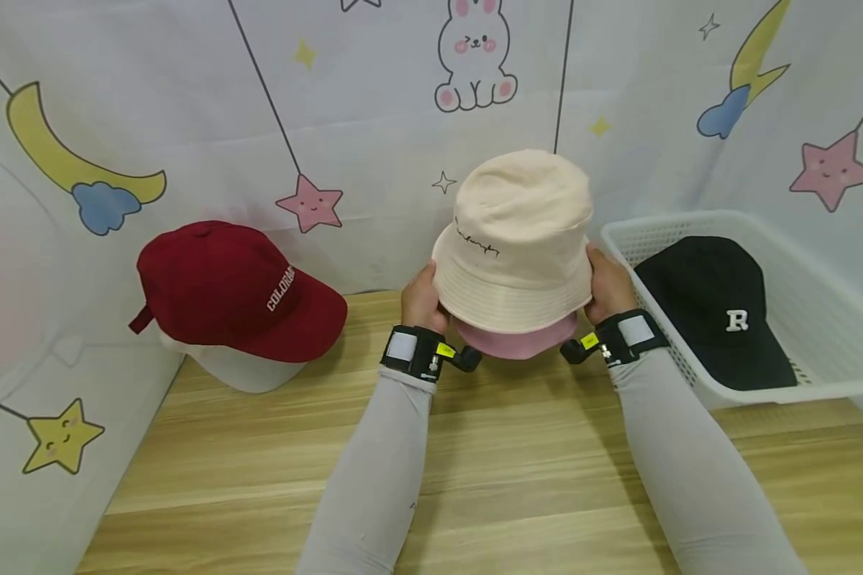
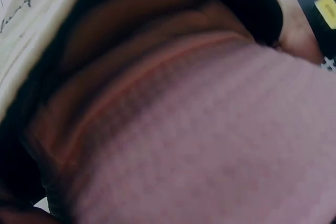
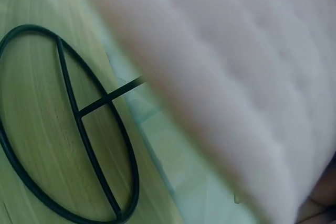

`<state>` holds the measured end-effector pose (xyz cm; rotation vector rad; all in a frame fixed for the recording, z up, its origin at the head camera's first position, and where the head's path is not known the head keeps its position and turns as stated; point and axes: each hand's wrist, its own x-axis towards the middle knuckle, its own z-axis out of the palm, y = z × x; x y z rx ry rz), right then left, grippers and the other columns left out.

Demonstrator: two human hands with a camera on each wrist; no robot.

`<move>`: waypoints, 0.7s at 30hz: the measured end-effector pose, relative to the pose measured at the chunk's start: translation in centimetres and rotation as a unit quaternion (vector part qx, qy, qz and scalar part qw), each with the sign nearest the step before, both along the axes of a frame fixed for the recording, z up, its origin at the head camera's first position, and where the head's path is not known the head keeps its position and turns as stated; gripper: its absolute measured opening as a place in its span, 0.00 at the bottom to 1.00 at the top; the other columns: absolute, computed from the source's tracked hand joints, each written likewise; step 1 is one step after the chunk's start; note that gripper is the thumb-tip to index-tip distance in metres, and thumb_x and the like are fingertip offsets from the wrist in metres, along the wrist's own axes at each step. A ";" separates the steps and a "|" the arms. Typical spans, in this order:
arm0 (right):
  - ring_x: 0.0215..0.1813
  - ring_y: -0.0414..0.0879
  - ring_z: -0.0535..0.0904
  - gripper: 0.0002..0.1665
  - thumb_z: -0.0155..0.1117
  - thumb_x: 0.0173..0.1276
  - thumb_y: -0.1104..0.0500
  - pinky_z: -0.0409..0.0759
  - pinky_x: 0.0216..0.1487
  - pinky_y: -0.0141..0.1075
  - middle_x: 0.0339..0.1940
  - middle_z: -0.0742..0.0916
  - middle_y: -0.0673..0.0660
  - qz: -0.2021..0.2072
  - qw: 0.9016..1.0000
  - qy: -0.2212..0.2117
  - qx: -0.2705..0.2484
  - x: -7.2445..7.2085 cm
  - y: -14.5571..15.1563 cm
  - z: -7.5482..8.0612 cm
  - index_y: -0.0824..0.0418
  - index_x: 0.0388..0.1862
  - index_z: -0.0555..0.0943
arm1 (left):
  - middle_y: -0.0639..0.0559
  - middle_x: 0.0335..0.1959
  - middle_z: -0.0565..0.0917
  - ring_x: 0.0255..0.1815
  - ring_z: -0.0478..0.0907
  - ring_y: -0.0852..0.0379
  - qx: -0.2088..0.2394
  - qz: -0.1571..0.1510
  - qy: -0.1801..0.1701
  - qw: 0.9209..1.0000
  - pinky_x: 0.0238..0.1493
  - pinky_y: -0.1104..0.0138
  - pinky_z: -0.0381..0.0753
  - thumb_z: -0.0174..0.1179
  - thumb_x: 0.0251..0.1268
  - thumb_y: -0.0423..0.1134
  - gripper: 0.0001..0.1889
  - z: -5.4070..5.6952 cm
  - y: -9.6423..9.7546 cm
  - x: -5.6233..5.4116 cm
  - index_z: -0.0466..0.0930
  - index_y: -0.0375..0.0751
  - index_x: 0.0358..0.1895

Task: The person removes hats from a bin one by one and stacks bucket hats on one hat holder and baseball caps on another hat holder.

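Observation:
A cream bucket hat [image 1: 525, 216] with small dark script sits over a pink hat [image 1: 514, 342], whose lower edge shows beneath it. My left hand [image 1: 423, 299] grips the bucket hat's brim on the left side. On the opposite side, my right hand [image 1: 610, 279] holds the brim, with fingers partly hidden behind it. From the left wrist, the bucket hat's dark underside [image 2: 257, 3] arches over the pink hat [image 2: 210, 129]. Below the hats in the right wrist view, a black wire stand [image 3: 84, 150] rests its oval base on the wooden table.
A dark red cap [image 1: 216, 287] lies on top of a white hat [image 1: 237, 369] at the left. To the right stands a white plastic basket [image 1: 820, 311] holding a black cap [image 1: 712, 311] with an R. A printed cloth [image 1: 388, 104] hangs behind the wooden table [image 1: 518, 479].

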<state>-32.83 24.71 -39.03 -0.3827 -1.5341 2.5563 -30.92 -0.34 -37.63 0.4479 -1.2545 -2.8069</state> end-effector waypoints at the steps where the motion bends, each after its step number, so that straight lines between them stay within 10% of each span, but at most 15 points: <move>1: 0.45 0.38 0.76 0.10 0.54 0.80 0.51 0.77 0.43 0.26 0.41 0.83 0.45 -0.002 1.000 -0.001 0.009 -0.1 0.0 -0.1 0.51 0.43 0.81 | 0.51 0.51 0.87 0.48 0.83 0.61 -0.011 0.003 -0.002 1.000 0.51 0.72 0.80 0.55 0.77 0.41 0.15 -0.2 0.0 0.0 0.84 0.39 0.58; 11: 0.39 0.38 0.76 0.15 0.55 0.79 0.49 0.76 0.38 0.26 0.33 0.83 0.44 -0.005 0.997 -0.010 0.074 -0.5 0.0 -1.0 0.49 0.33 0.83 | 0.55 0.37 0.82 0.42 0.77 0.60 -0.108 0.015 0.006 0.994 0.47 0.72 0.73 0.51 0.80 0.42 0.16 -2.0 0.3 -0.8 0.81 0.33 0.54; 21: 0.40 0.37 0.75 0.17 0.50 0.80 0.48 0.75 0.41 0.26 0.30 0.82 0.40 0.046 0.987 -0.003 0.151 0.3 -0.2 -1.0 0.46 0.32 0.82 | 0.55 0.30 0.76 0.34 0.72 0.60 -0.263 0.013 0.012 0.965 0.39 0.70 0.70 0.47 0.81 0.47 0.18 -3.0 0.4 -0.7 0.81 0.37 0.49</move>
